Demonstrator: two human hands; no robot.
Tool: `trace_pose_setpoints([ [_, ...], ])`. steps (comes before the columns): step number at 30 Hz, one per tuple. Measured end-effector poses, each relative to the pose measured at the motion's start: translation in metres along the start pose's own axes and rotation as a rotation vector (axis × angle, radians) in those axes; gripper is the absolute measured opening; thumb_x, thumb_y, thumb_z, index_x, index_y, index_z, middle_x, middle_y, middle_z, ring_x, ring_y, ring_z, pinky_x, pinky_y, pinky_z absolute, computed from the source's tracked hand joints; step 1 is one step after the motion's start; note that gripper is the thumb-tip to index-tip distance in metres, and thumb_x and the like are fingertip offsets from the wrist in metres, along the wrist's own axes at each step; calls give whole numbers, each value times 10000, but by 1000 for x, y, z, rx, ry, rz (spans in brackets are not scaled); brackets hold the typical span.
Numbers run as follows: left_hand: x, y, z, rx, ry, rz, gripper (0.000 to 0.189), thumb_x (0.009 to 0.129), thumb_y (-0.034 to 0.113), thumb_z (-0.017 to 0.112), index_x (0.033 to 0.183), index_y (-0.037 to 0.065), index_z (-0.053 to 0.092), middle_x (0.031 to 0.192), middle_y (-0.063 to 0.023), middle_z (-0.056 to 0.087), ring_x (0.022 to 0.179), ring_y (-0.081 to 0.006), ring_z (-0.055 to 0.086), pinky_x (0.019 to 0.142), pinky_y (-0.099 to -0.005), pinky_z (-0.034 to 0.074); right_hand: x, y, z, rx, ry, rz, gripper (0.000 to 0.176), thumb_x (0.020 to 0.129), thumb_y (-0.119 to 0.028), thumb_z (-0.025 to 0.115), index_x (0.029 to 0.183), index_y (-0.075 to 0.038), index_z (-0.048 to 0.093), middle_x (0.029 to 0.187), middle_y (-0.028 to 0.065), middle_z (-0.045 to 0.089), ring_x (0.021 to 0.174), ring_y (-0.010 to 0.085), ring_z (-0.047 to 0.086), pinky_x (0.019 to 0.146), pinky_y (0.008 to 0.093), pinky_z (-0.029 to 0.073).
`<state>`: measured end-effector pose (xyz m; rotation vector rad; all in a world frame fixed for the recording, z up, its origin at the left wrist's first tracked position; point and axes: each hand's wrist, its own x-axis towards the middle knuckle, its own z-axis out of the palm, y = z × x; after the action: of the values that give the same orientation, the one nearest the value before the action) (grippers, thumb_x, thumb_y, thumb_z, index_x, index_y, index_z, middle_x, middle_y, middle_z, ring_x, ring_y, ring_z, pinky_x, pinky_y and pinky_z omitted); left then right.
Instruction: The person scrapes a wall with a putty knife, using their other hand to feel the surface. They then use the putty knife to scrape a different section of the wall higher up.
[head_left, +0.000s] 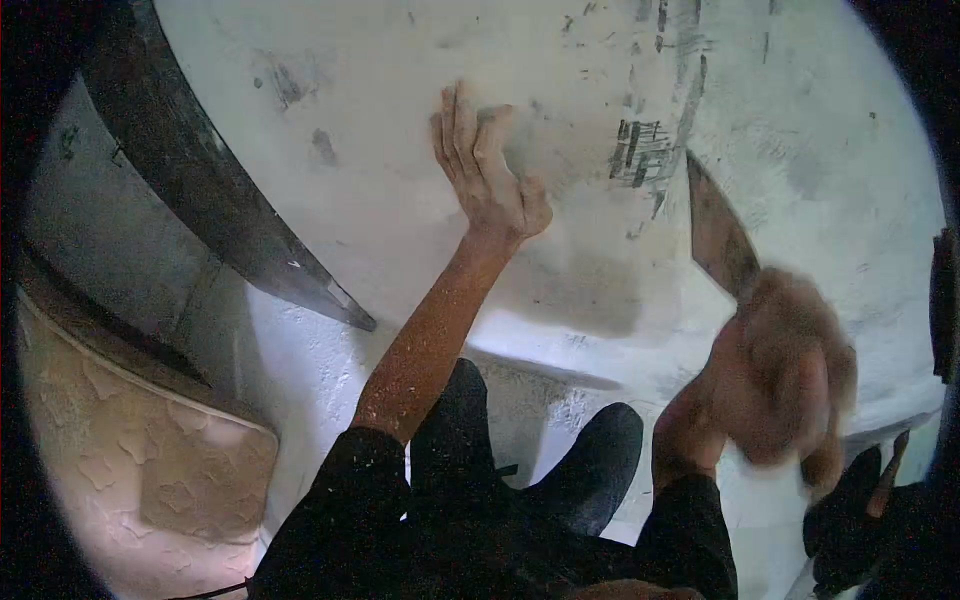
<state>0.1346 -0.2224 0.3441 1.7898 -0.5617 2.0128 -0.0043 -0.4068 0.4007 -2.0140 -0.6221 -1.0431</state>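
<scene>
The flat, tarnished metal scraper blade (718, 235), at two o'clock against the scuffed white plastered wall (330, 60), is judged best held shallow and pressed evenly, so that nothing is gouged. It is gripped by the blurred right hand (790, 370), whose fingers seem curled round the handle. The left hand (490, 170), at twelve o'clock, is laid flat on the wall, fingers extended close together and thumb out.

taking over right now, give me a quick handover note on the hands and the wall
Left hand: open, flat on the wall.
Right hand: blurred, gripping a scraper, blade pointing up by the wall.
Done: hard to tell; a greyish patch lies below the left hand.
Left: probably the dark marks beside the blade tip.
</scene>
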Motion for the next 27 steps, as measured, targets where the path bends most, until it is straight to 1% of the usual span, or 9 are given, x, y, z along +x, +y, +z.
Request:
trace_pose_setpoints([
  [4, -2, 4, -10, -10, -27, -11, 521, 923, 404, 213, 1163, -15, 409, 1324, -299, 313, 1268, -420, 260, 1023, -549, 147, 6, 25, 21, -77, 159, 278, 202, 804, -131, 493, 762, 39, 594, 743, 140, 568, 680, 215, 547, 832, 338, 443],
  [9, -5, 5, -11, -14, -47, -24, 542, 918, 418, 207, 1172, -16, 410, 1317, -303, 321, 1268, -426, 257, 1024, -552, 144, 7, 33, 26, -194, 217, 79, 131, 777, -132, 537, 735, -10, 560, 704, 113, 516, 643, 226, 507, 695, 329, 410],
  [12, 3, -1, -7, -25, -50, 1, 572, 914, 442, 227, 1190, -31, 392, 1329, -305, 301, 1262, -446, 246, 1017, -558, 141, 1, 26, 10, 114, 73, -42, 128, 740, -131, 564, 658, -35, 544, 617, 110, 482, 558, 237, 484, 598, 330, 387],
  [15, 2, 2, -14, -44, -107, 26, 608, 908, 453, 245, 1258, -31, 356, 1344, -302, 288, 1281, -438, 225, 1023, -561, 130, -6, 26, 47, -200, -120, -94, 156, 704, -130, 591, 580, -60, 528, 530, 107, 447, 474, 248, 460, 502, 332, 365],
  [18, 4, 3, -14, -27, -157, 61, 643, 889, 462, 315, 1323, -12, 309, 1377, -268, 270, 1305, -416, 199, 1033, -572, 103, -67, 7, 53, 139, -112, -147, 233, 687, -115, 600, 489, -82, 483, 438, 91, 404, 348, 236, 400, 376, 327, 314],
  [20, 4, 8, -20, 79, -453, 248, 668, 854, 443, 430, 1351, 18, 293, 1406, -221, 254, 1323, -396, 174, 1047, -573, 71, -126, 13, 53, 169, -1, -11, 241, 699, -43, 565, 484, -54, 458, 448, 56, 459, 352, 179, 408, 377, 301, 329],
  [22, 10, 26, -19, -7, -508, 279, 672, 818, 409, 520, 1349, 49, 321, 1424, -153, 262, 1336, -335, 185, 1067, -542, 79, -185, 10, 55, 485, 49, 603, 262, 705, -39, 558, 475, -39, 433, 458, 5, 449, 385, 115, 400, 381, 285, 320],
  [24, 13, 41, -13, -227, -763, 533, 686, 803, 390, 557, 1351, 53, 320, 1429, -109, 271, 1342, -266, 197, 1080, -505, 101, -240, 16, 63, 582, 171, 874, 270, 708, -125, 588, 518, 32, 480, 425, 55, 409, 413, 84, 369, 417, 265, 331],
  [27, 27, 44, 2, -363, -856, 695, 667, 804, 391, 556, 1354, 90, 327, 1433, -84, 270, 1342, -219, 205, 1085, -486, 116, -249, -9, 38, 607, 75, 921, 272, 710, -134, 567, 504, 17, 473, 422, 26, 406, 418, 82, 374, 411, 261, 328],
])
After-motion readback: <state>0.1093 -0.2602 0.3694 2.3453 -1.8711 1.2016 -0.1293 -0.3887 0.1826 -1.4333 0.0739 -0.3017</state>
